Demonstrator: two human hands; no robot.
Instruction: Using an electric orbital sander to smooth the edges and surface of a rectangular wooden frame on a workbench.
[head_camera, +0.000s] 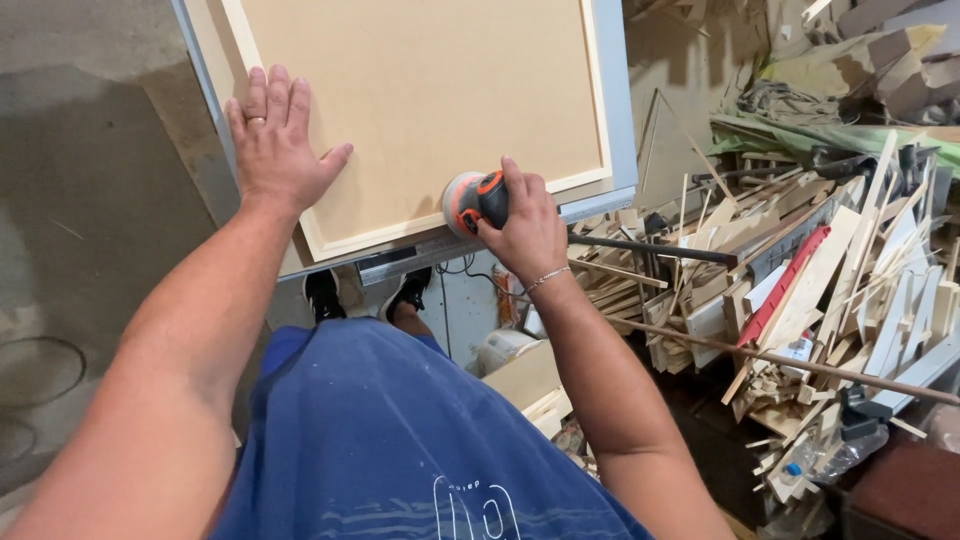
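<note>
Sander (470, 201) on framed panel (420, 100) near corner, right hand (525, 228) clamped around it; left hand (275, 140) flat, fingers spread, pressing panel.

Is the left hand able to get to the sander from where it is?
Probably yes. The left hand lies flat on the panel, and only bare board lies between it and the sander. The right hand already grips the sander, though.
</note>
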